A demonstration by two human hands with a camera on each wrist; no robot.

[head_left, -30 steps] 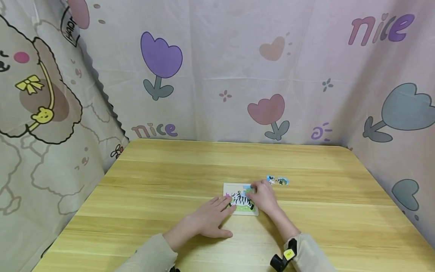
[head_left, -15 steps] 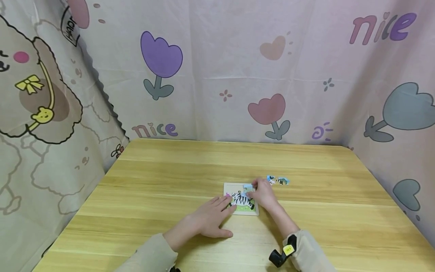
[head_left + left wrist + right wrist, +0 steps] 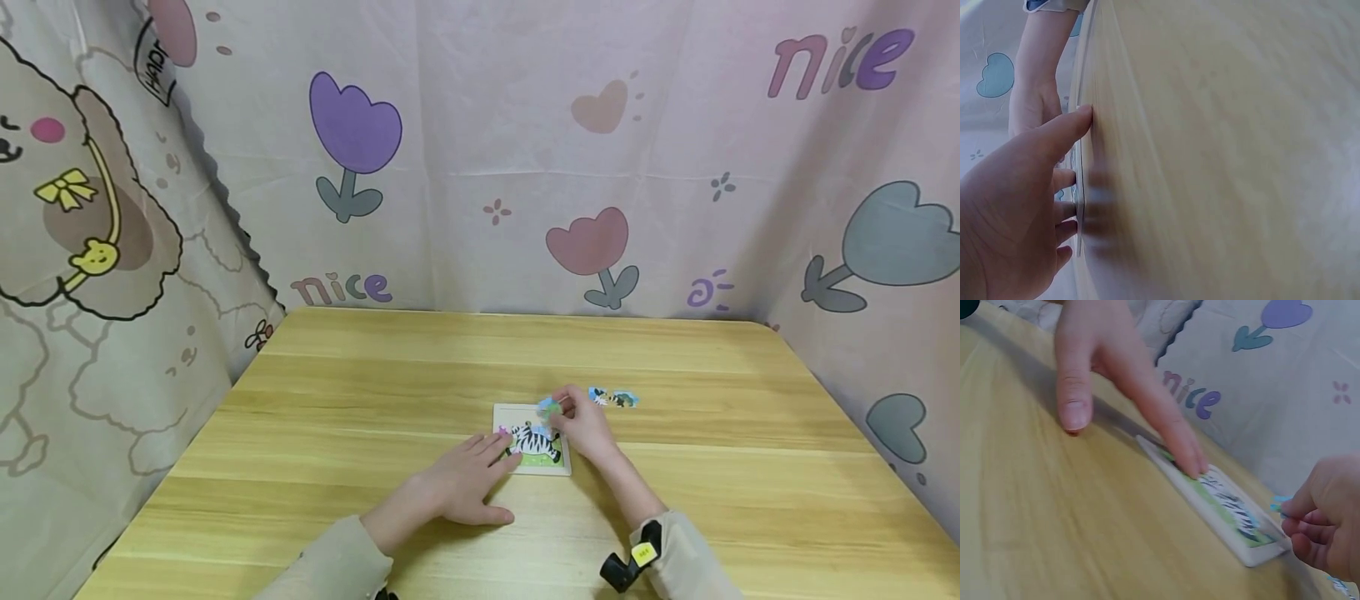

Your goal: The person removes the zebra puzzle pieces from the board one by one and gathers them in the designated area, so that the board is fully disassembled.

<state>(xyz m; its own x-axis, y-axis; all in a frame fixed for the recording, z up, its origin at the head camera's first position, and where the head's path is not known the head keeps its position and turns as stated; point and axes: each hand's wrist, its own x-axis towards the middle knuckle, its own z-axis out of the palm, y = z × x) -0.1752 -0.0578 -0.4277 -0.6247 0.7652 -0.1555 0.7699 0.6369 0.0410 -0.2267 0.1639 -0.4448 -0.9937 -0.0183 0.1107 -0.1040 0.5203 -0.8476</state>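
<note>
A zebra jigsaw puzzle in a white-rimmed tray [image 3: 509,412] lies flat on the table. Straight fingers of my left hand [image 3: 465,483] rest on the puzzle's left part, with the thumb spread away on the wood. My right hand [image 3: 587,429] pinches a blue-and-green puzzle piece [image 3: 548,407] between thumb and fingers, tilted above the tray's upper right corner. The right wrist view shows this right hand [image 3: 1329,515] just off the tray's end, the piece [image 3: 1279,505] partly hidden by its fingers. In the left wrist view, the tray is seen only edge-on.
Two loose puzzle pieces, one with black and white [image 3: 597,396] and one darker [image 3: 625,400], lie on the wooden table [image 3: 375,367] beyond the right hand. A patterned curtain [image 3: 465,125] hangs behind the table. A black wrist camera [image 3: 628,567] sits on the right sleeve.
The blue-and-green piece lay nearly flat at the tray's upper right; now my right hand has lifted and tilted it, shifting slightly left and away. The left hand stays in place.
</note>
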